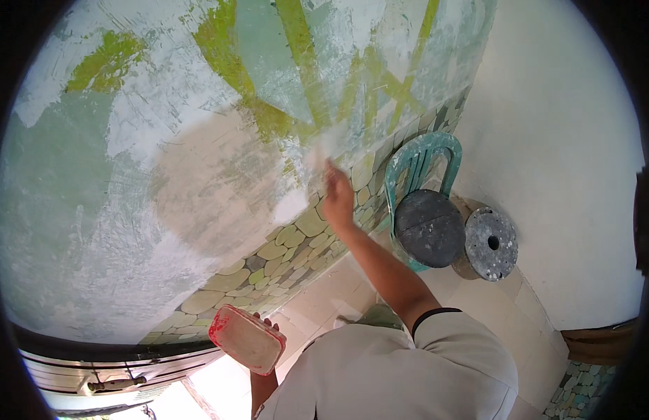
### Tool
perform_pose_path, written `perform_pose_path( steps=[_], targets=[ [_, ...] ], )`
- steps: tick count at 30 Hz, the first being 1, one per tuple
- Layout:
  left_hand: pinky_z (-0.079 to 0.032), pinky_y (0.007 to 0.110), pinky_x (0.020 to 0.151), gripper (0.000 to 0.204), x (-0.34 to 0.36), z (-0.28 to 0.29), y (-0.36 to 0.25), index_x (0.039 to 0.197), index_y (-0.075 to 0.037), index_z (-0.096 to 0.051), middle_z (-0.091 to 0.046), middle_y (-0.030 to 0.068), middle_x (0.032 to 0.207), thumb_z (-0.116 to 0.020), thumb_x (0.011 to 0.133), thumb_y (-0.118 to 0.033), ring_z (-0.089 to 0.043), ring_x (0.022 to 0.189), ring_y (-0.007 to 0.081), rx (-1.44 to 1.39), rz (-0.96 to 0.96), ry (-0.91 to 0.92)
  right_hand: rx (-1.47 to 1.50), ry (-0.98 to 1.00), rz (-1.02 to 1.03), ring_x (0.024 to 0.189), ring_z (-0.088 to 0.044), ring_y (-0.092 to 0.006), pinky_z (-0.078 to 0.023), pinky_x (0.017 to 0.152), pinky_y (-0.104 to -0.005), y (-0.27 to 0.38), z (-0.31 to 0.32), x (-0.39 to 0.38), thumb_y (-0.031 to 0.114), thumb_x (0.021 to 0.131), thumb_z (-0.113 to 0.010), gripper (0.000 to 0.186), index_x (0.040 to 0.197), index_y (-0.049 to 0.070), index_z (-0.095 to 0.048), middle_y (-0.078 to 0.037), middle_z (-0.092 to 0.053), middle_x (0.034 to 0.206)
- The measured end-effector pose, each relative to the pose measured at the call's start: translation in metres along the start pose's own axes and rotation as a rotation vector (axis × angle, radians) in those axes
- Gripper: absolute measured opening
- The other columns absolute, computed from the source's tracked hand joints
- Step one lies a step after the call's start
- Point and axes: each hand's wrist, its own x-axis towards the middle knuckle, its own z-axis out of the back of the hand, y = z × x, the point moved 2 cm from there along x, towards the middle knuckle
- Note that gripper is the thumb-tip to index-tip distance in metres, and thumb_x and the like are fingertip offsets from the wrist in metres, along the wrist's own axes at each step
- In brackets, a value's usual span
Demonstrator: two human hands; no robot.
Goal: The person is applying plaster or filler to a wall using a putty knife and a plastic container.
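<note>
My left hand (271,324) grips a shallow rectangular tub (247,340) from its far side, fingertips showing over the edge. The tub has a pale, whitish inside and red smears at one corner. At the wall (219,182), my right hand (338,197) is closed and slightly blurred. A faint pale shape lies just past its fingers, too smeared to name. Around that hand the wall carries white, rough-spread patches over green paint and yellow-green stripes. A large beige round patch sits to the hand's left.
Flat stones (272,252) line the wall's lower part. A green plastic chair (450,150) stands to the right, with a dark round thing (428,227) at its seat. Beside it is a speckled grey round thing (503,260) with a central hole. A white wall (555,161) rises at right.
</note>
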Motion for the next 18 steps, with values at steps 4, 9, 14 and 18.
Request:
perform_pose_path(
  steps=[4,9,14,18],
  targets=[
    [-0.032,0.057,0.107,0.074,-0.003,0.006,0.001,0.144,-0.013,-0.029,-0.033,0.0185,0.146,-0.049,0.089,-0.058,-0.042,0.127,0.0396,-0.019,0.027,0.003,-0.163,-0.275,0.067,0.120,-0.051,-0.0263,-0.042,0.098,-0.0335,-0.036,-0.018,0.027,0.007,0.098,-0.042,0.037,0.133,0.000,-0.046,-0.020,-0.049,0.132],
    [-0.033,0.057,0.106,0.077,-0.002,-0.003,0.006,0.144,-0.012,-0.029,-0.034,0.0190,0.145,-0.049,0.087,-0.061,-0.042,0.126,0.0398,-0.055,0.040,-0.023,0.027,-0.047,0.077,0.128,-0.041,-0.0364,-0.035,0.105,-0.0388,0.018,-0.090,-0.055,0.006,0.094,-0.045,0.045,0.139,0.003,-0.039,-0.019,-0.044,0.138],
    [-0.033,0.057,0.106,0.079,0.001,0.005,0.003,0.145,-0.013,-0.026,-0.033,0.0192,0.145,-0.049,0.087,-0.061,-0.042,0.126,0.0409,-0.009,0.031,-0.035,0.189,0.443,0.003,0.124,-0.047,-0.0339,-0.037,0.104,-0.0375,0.033,-0.061,-0.102,0.006,0.093,-0.046,0.039,0.132,0.005,-0.049,-0.018,-0.051,0.131],
    [-0.030,0.058,0.108,0.079,0.002,-0.011,0.001,0.146,-0.013,-0.025,-0.031,0.0187,0.146,-0.049,0.087,-0.060,-0.039,0.128,0.0410,-0.028,0.046,0.014,0.134,0.134,-0.132,0.113,-0.056,-0.0242,-0.041,0.097,-0.0318,-0.011,-0.013,-0.049,0.013,0.099,-0.042,0.032,0.125,-0.001,-0.054,-0.016,-0.059,0.122]
  ],
)
